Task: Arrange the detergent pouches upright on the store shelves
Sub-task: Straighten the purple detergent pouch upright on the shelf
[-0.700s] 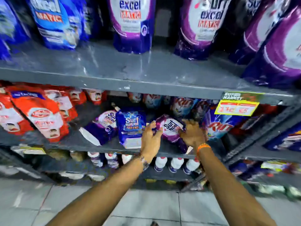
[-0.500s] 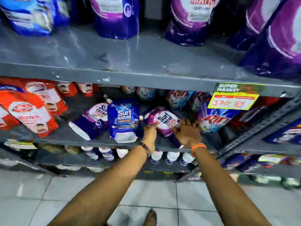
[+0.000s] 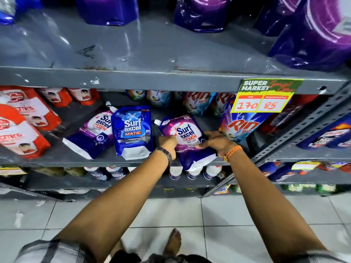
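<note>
A purple Surf Excel pouch (image 3: 185,133) leans back on the middle grey shelf (image 3: 106,158), its white base hanging over the front edge. My left hand (image 3: 168,142) grips its left side and my right hand (image 3: 216,142) grips its right side. Left of it a blue Surf Excel pouch (image 3: 133,132) stands upright. Further left another purple Surf Excel pouch (image 3: 93,138) lies tilted on its back. A Rin pouch (image 3: 241,126) stands to the right of my hands.
Red pouches (image 3: 22,128) fill the left of the shelf. A yellow price tag (image 3: 264,98) hangs from the upper shelf (image 3: 152,78), which carries large purple pouches (image 3: 315,35). White bottles (image 3: 191,172) stand on the shelf below. A slanted metal upright (image 3: 296,130) is at right. Tiled floor below.
The view has tilted down and drawn nearer. Both hands have slid lower on the purple pouch, which has come forward so its base now overhangs the shelf edge.
</note>
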`<action>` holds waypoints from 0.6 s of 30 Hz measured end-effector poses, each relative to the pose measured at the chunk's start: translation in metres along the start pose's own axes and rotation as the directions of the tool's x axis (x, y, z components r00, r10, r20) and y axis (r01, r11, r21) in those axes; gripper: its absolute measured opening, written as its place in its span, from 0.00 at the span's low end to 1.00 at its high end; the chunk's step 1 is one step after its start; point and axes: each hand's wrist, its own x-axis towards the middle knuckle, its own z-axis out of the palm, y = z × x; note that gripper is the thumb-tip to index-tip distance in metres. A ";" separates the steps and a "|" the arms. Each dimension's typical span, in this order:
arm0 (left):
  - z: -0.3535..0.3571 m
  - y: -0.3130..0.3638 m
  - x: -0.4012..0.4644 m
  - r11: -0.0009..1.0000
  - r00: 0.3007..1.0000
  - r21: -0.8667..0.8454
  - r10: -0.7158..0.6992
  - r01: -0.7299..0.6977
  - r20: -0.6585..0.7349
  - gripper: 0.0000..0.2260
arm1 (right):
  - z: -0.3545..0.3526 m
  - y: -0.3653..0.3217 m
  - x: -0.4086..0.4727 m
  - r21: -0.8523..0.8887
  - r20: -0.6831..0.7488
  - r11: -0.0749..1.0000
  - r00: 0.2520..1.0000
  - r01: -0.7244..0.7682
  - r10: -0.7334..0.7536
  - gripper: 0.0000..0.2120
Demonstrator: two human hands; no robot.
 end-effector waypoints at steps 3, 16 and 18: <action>-0.002 -0.003 -0.012 1.000 1.000 0.005 0.009 -0.009 0.024 0.05 | 0.002 0.014 0.001 0.000 0.045 1.000 0.999 0.010 -0.010 0.38; -0.016 0.019 -0.007 0.902 0.883 -0.051 0.431 -0.429 0.186 0.24 | 0.019 0.022 -0.023 -0.010 -0.291 0.846 0.808 0.533 -0.512 0.42; -0.009 0.029 -0.007 0.881 0.857 -0.065 0.470 -0.468 0.211 0.23 | 0.021 0.018 -0.020 -0.028 -0.365 0.833 0.771 0.552 -0.523 0.42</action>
